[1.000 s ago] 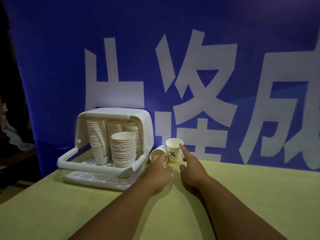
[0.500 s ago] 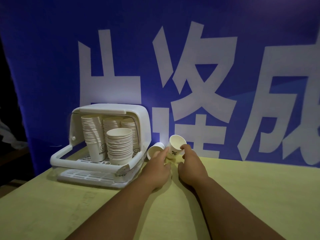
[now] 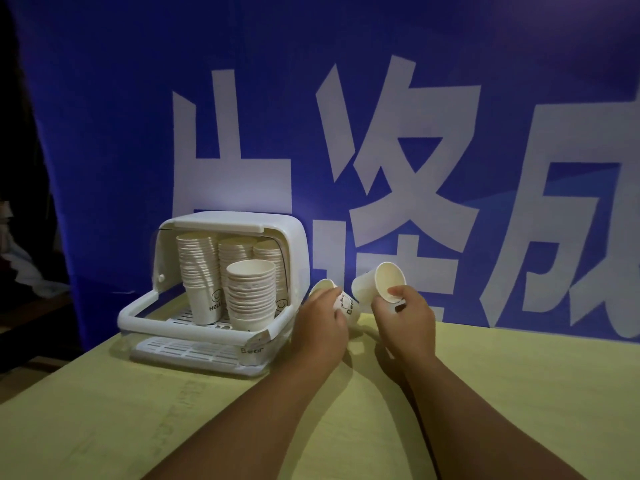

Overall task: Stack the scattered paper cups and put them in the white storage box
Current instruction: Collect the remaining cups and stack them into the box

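Head view: both hands work at the far side of the yellow table (image 3: 519, 375), just right of the white storage box (image 3: 294, 244), which stands open at 9 o'clock from them with several cup stacks (image 3: 251, 292) inside.

The left hand (image 3: 320, 329) has its fingers curled round the left cup (image 3: 344, 304), the one printed "Bear". That cup lies tilted, its long axis running from a mouth at about 10 o'clock to a base at about 4 o'clock.

The right hand (image 3: 407, 318) pinches the right cup (image 3: 372, 287) at the rim, thumb inside the mouth and fingers beneath. Its mouth faces the camera and slightly toward 2 o'clock; its base points toward 8 o'clock, at the left cup.

The cups sit just beside each other, base ends nearest, mouths turned apart. Whether they touch I cannot tell.

Nesting likely calls for one cup to swing round, so that a base meets an open mouth. The left hand is nearer the box and seems better placed to carry the pair in.
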Available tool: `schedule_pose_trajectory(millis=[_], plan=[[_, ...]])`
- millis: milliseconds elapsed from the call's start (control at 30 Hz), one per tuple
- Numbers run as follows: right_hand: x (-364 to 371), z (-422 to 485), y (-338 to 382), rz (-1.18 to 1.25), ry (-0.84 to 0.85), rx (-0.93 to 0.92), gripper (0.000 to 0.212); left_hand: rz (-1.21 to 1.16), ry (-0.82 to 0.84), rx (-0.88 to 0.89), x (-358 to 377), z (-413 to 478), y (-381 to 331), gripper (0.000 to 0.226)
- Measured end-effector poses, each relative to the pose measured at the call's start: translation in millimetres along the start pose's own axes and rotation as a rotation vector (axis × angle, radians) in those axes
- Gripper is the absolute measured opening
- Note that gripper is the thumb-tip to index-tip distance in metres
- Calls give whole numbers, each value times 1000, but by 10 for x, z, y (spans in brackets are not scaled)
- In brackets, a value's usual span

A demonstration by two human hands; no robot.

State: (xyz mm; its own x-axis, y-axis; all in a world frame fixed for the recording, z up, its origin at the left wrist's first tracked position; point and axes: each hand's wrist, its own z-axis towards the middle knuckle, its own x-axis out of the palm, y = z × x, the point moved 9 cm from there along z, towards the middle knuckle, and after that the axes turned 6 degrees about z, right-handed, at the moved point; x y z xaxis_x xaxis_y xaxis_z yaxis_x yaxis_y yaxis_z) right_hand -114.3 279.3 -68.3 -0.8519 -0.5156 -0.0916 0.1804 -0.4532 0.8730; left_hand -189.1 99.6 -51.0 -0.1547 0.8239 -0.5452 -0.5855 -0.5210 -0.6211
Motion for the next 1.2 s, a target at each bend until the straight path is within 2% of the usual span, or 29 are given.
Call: schedule_pose_trajectory(millis=[167, 300, 367, 467, 567, 667, 800, 967, 1067, 1200], plan=[[-99, -2, 309, 64, -51, -86, 31, -3, -147, 76, -378, -78, -213, 10], [-118, 11, 566, 157, -71, -126, 32, -69, -213, 156, -716, -92, -381, 15], [-92, -17, 745, 199, -57, -169, 33, -68, -280, 277, -979, -95, -514, 7], [36, -100, 1015, 295, 18, -188, 43, -74, -396, 374, -1466, -56, -531, 17], [243, -166, 1257, 359, 103, -179, 51, -73, -509, 356, -1891, 30, -314, 22], [419, -169, 1440, 398, 134, -167, 60, -151, -553, 255, -2095, 101, 5, 15], [635, -145, 1633, 508, 123, -131, 69, -95, -470, 224, -2043, 200, 233, 19], [805, -142, 1736, 634, 81, -84, 63, -13, -339, 222, -1907, 248, 345, 27], [881, -146, 1740, 621, 107, -83, 66, -5, -267, 213, -1829, 272, 376, 27], [884, -128, 1739, 551, 100, -120, 72, 13, -164, 200, -1721, 318, 400, 39]])
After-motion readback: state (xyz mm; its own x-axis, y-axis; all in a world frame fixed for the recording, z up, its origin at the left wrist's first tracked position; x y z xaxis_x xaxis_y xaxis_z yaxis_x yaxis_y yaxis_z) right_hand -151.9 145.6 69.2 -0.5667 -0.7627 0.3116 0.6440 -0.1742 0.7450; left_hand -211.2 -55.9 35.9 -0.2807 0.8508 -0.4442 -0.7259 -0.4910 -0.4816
